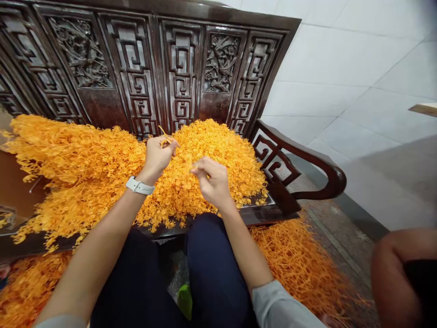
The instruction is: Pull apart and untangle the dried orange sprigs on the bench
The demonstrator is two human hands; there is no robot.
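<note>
My left hand [159,154], with a white watch band [139,186] at the wrist, pinches a thin orange plastic stem [164,133] whose end sticks up above the fingers. To its right and a little lower, my right hand [212,180] is closed, thumb and fingertips together on a small orange plastic piece [189,163]. That piece blends with the heap behind it, so its outline is hard to make out. Both hands are above a large pile of orange plastic flower pieces [218,141] on a dark wooden bench seat [259,212].
Behind the pile rises the carved bench back [139,68]; a curved armrest [317,168] closes the right side. More orange strands [300,259] lie on the floor. A cardboard box [20,182] stands at left. Another person's bent limb [392,273] shows at lower right.
</note>
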